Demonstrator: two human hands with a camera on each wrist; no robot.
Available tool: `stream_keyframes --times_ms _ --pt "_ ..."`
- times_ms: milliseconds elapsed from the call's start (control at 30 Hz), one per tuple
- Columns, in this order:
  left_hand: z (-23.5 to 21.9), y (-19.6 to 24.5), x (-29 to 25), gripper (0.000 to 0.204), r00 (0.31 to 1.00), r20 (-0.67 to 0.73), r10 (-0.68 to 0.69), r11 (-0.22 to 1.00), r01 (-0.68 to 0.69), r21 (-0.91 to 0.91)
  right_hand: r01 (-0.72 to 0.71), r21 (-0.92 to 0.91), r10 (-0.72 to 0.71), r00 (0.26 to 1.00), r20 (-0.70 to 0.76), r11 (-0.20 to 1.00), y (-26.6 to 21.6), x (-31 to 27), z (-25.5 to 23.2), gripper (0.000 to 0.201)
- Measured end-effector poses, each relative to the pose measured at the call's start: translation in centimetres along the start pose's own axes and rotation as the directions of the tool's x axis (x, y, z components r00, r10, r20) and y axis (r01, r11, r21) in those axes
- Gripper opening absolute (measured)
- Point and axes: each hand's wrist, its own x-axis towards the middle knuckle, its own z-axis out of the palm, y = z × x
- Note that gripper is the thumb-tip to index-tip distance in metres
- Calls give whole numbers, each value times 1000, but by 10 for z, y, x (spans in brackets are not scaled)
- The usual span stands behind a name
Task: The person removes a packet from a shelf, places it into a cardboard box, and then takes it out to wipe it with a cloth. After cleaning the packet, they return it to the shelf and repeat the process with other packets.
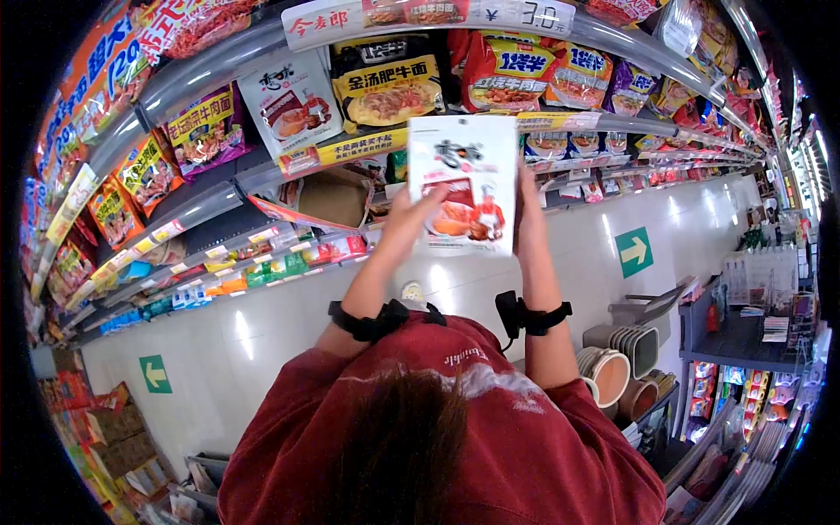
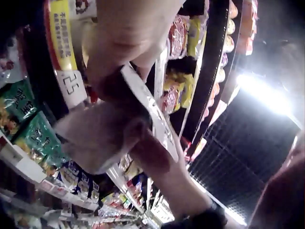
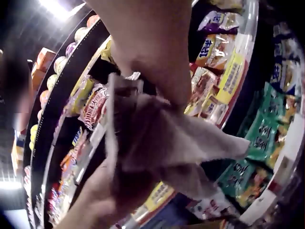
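Observation:
Both hands hold a white food pouch upright in front of the shelf, its printed front with a red picture and a chef figure turned to the head camera. My left hand grips the lower left side, thumb lying across the front. Along the right edge my right hand grips it, its fingers mostly hidden behind the pouch. From the left wrist, the pouch's greyish back shows in shadow, bent outward. A similar white pouch lies on the shelf to the left, beside a black and yellow noodle packet.
Shelves of instant noodle packets run across the front, with price strips along their edges. An open cardboard box sits on a lower shelf. Stacked pots stand on the right, and green arrow signs mark the floor.

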Motion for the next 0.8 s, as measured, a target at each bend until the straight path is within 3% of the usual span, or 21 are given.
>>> stream_keyframes --times_ms 33,67,133,233,267,333,367,400,467,500,633,733,800 --pt "5 -9 2 34 996 4 94 995 -95 12 -143 -249 138 990 -41 958 8 -5 -10 44" --pt "10 -10 1 33 982 9 188 982 -188 22 -281 -474 257 959 -115 834 7 -11 -8 41" --pt "7 -6 -2 33 982 -9 189 976 -186 117 -222 -449 209 975 -79 866 10 -22 5 38" --pt "4 -4 -3 42 928 -48 370 897 -343 280 -134 -394 118 991 -65 909 16 -23 11 37" --pt "1 -6 -1 42 928 -54 370 897 -341 282 -103 -371 74 993 -90 923 18 -23 11 38" --pt "-2 -7 3 52 793 -22 609 698 -523 490 -63 -389 31 996 -88 919 19 -25 15 36" --pt "-3 -5 1 53 899 -7 438 832 -403 383 -63 -402 14 992 -124 914 18 -25 16 36" --pt "-6 -5 0 53 897 -8 442 830 -406 383 -62 -414 -5 987 -160 908 18 -25 17 36" --pt "-10 -5 -3 49 980 121 158 956 -183 231 -67 -390 21 992 -121 918 17 -24 16 36" --pt "-12 2 -7 42 988 134 71 951 -108 289 -77 -369 49 995 -86 926 16 -24 15 37" --pt "-17 -5 -7 31 973 128 190 952 -214 217 -122 -344 110 992 -55 931 15 -26 14 39" --pt "-20 1 -10 26 974 94 206 922 -225 316 -127 -371 115 992 -53 920 17 -28 12 38" --pt "-21 6 -13 24 973 51 225 927 -230 296 -196 -499 178 980 -83 844 10 -32 17 33"
